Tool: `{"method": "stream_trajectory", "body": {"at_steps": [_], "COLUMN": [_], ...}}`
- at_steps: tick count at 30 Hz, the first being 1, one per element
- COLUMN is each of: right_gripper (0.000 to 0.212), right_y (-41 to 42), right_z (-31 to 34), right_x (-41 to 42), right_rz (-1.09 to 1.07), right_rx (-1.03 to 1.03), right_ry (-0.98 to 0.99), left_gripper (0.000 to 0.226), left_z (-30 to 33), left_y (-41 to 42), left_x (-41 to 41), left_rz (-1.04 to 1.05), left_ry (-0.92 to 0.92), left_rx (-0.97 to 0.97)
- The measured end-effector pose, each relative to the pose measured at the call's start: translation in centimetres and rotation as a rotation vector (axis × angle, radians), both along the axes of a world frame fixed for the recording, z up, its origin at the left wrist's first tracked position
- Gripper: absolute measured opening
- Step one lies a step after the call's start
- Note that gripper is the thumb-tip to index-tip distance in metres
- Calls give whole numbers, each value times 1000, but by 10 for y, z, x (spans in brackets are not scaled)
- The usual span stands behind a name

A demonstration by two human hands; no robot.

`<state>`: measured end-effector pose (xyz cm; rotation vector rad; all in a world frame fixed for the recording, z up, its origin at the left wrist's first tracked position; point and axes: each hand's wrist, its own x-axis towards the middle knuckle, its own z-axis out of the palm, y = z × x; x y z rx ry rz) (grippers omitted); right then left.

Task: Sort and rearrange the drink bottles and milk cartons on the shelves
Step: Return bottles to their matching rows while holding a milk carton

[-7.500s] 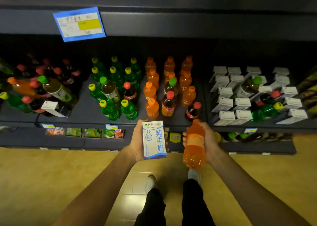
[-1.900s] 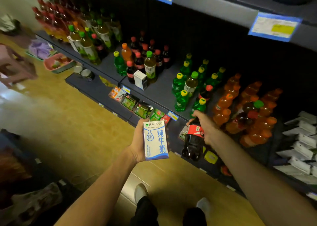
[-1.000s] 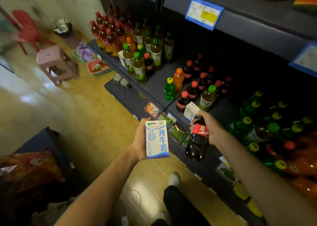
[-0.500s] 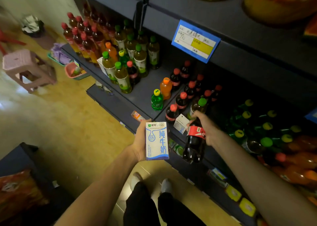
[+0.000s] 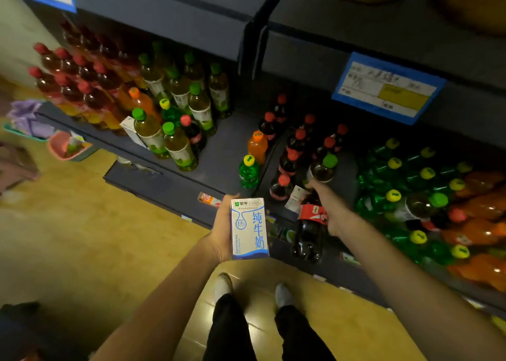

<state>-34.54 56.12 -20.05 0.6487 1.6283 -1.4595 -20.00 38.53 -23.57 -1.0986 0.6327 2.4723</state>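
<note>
Premises: a small shop, drinks aisle. Evidence: dark shelves [image 5: 227,152] in tiers, stocked in rows with red-capped bottles [image 5: 63,78] at the far left end, green-capped tea bottles [image 5: 178,147], cola bottles [image 5: 290,163], green soda bottles [image 5: 394,169] and orange soda bottles [image 5: 482,232] toward the right end. Blue-framed price tag [image 5: 387,88] fixed to the front edge of the upper shelf, small packets [image 5: 209,199] along the bottom shelf's front edge, yellow tiled floor [image 5: 82,237] before it.

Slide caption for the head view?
Left hand holds milk carton; right hand brings cola bottle toward shelf.
</note>
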Motion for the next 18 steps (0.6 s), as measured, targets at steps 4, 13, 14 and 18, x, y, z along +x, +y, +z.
{"method": "stream_trajectory", "body": {"at_steps": [4, 13, 14, 18], "right_gripper": [42, 86, 90, 69], "right_y": [-28, -54, -52, -48], "right_z": [-7, -10, -9, 8], "right_x": [22, 46, 44, 37], "right_rz": [-42, -169, -178, -235], "right_rx": [0, 77, 82, 102], "right_ry": [37, 35, 40, 100], "left_gripper": [67, 72, 73, 76], "left_z": [6, 17, 18, 15], "left_y": [-38, -93, -95, -97], "left_x": [2, -43, -50, -79], "left_rz": [-96, -88, -85, -108], "left_ry": [2, 110, 111, 96], "left_rx": [-26, -104, -103, -156]}}
